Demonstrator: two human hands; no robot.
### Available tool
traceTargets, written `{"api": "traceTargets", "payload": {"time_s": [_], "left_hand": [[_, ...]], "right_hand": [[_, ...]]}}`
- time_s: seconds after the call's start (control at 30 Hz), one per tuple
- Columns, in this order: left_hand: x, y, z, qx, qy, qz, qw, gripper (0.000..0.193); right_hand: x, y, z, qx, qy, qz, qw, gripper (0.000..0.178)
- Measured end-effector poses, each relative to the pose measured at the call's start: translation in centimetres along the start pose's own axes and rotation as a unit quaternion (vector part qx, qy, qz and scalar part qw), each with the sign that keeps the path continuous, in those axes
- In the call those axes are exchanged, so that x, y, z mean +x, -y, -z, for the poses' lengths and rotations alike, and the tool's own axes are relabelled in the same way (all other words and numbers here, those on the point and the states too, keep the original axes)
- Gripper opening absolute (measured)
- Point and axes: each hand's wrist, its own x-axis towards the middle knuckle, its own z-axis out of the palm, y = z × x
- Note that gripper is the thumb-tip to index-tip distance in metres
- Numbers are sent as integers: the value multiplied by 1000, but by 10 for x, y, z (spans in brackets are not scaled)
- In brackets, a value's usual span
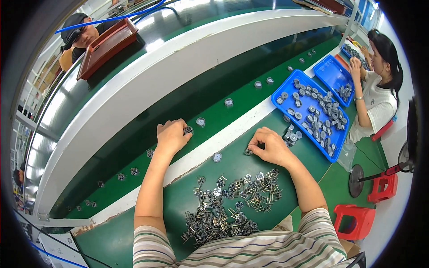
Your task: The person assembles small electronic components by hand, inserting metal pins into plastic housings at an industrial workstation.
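Observation:
My left hand (171, 137) is over the green conveyor belt, its fingers closed on a small round circuit part (188, 130). Over the green worktop, my right hand (271, 146) pinches another small dark circuit part (247, 152) between thumb and fingertips. Below my hands, close to my body, lies a loose heap of small round circuit boards with metal pins (219, 219). A single grey round housing (217, 157) rests on the worktop between my forearms. Several grey housings (292, 135) sit just right of my right hand, beside a blue tray (331, 156) of similar ones.
More grey housings (229, 103) and dark round parts (121, 177) sit spaced along the belt. A white ledge (196, 161) divides belt from worktop. At right, a co-worker (377, 98) works by a second blue tray (328, 73). Red stools (355, 221) stand on the floor.

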Motion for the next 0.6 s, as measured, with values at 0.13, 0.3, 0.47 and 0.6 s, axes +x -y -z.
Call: {"api": "traceTargets", "payload": {"time_s": [0.13, 0.3, 0.47, 0.6], "left_hand": [[-6, -13, -13, 39, -181, -70, 980, 38], [3, -12, -25, -17, -215, -211, 953, 30], [-10, -39, -11, -60, -209, -247, 944, 25], [-22, -64, -30, -183, -130, -336, 915, 27]], "right_hand": [[2, 6, 3, -42, 3, -32, 999, 9], [6, 3, 3, -7, 4, 35, 999, 8], [5, 12, 8, 8, -8, 175, 985, 12], [5, 5, 4, -55, -98, 137, 984, 14]]}}
